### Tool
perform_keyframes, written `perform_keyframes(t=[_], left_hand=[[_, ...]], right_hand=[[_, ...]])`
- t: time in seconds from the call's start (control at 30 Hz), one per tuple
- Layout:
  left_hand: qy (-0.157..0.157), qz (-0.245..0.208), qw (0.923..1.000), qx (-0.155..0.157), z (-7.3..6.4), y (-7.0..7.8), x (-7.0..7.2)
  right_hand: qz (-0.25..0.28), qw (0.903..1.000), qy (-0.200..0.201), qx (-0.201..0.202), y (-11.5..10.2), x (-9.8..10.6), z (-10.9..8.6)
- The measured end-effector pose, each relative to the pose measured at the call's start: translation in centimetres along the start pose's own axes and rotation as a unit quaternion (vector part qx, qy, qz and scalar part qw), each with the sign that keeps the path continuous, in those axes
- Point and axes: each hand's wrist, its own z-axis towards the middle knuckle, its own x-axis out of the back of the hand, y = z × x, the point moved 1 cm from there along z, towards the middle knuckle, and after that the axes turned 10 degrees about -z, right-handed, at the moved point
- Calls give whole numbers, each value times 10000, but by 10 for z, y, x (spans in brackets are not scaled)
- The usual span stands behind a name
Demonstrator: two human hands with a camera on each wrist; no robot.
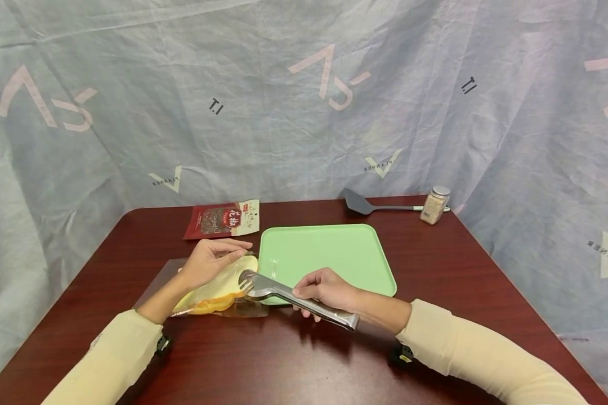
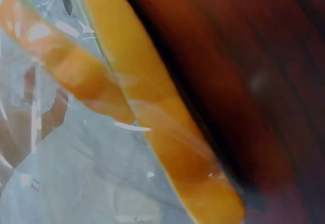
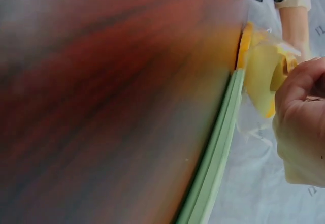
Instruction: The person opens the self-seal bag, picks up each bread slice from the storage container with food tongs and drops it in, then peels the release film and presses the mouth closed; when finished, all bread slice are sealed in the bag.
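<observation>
A clear plastic bag [image 1: 158, 275] with yellow-crusted bread slices [image 1: 210, 291] lies on the table, its mouth end by the tray. My left hand [image 1: 208, 261] pinches the upper film near that end. In the left wrist view, two thick crust edges [image 2: 147, 97] show, one leaning from the other; that hand's fingers [image 2: 20, 127] blur behind the film. My right hand [image 1: 329, 289] grips metal tongs [image 1: 311, 305] along the handles, their tips at the end of the upper slice. Whether the tips clamp it is unclear. A green tray [image 1: 329, 256] sits under the tongs.
A red seasoning pouch [image 1: 218, 220] lies behind the bag. At the back right are a grey spatula [image 1: 360, 203] and a lidded jar [image 1: 434, 207] standing by its handle. Grey cloth [image 1: 284, 129] hangs around the dark wooden table [image 1: 263, 360].
</observation>
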Motion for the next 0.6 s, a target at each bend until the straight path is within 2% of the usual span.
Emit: perform_keyframes(t=[0.33,0.43,0.6], left_hand=[[330,250,9991,-53,-6,29,-9],[363,311,9989,-40,-6,31,-10],[381,157,9992,-4,-6,30,-14]], right_hand=[[394,9989,236,134,2,-8,2],[389,9989,233,138,4,-11,2],[362,9991,175,154,5,-15,5]])
